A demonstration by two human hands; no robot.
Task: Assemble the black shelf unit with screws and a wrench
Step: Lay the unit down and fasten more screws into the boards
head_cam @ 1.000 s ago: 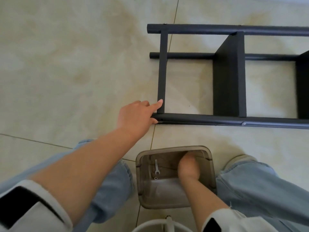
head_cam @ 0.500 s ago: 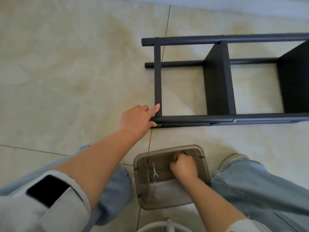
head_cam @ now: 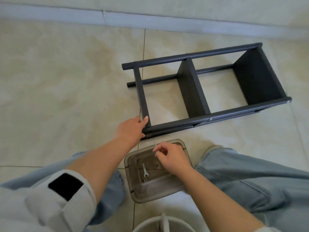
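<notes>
The black shelf unit (head_cam: 192, 87) lies on its side on the tiled floor, with two panels between its tubes. My left hand (head_cam: 132, 128) holds the near-left corner, index finger along the cross bar and thumb under the near tube's end. My right hand (head_cam: 172, 156) hovers over the far end of a smoky clear plastic bin (head_cam: 133, 195) and pinches a thin silver screw (head_cam: 155, 146) between thumb and fingers. A small silver wrench (head_cam: 144, 170) and a nut (head_cam: 145, 181) lie on the bin's bottom.
My knees in light blue jeans flank the bin on both sides. A white round rim (head_cam: 150, 225) sits at the bottom edge. A pale baseboard (head_cam: 150, 22) runs along the far wall. Bare tile spreads to the left of the shelf.
My right hand has come up out of the bin with a screw pinched in its fingers. The view has tilted up and the whole shelf now shows. My left hand stays on the corner.
</notes>
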